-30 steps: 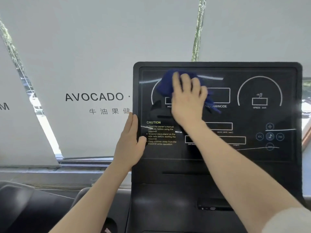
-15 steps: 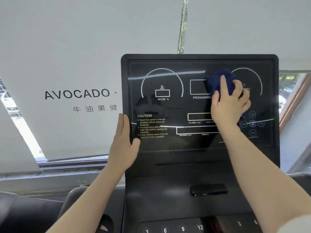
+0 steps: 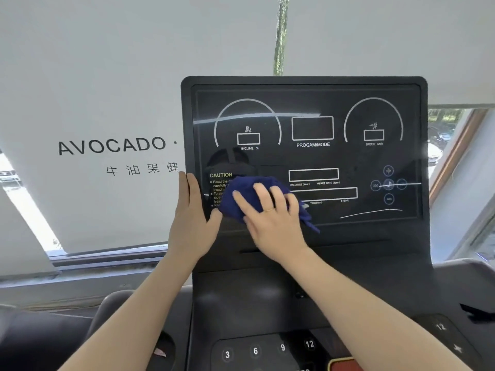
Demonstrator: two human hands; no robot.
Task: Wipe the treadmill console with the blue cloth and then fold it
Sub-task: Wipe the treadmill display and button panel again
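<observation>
Hands: right hand (image 3: 270,220) spread flat, pressing the bunched dark-blue cloth (image 3: 241,195) onto the yellow CAUTION label (image 3: 221,175) at the lower left of the flat glossy black treadmill console (image 3: 308,97). Left hand (image 3: 191,218) lies straight-fingered against the console's left edge, thumb on its face, likely bracing the panel against wipe pressure.

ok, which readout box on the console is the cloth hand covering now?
The long bottom box, marked STEPS: its left end is hidden under the right hand and blue cloth. INCLINE, PROGAM/MODE, SPEED and CALORIES boxes show whole.
</observation>
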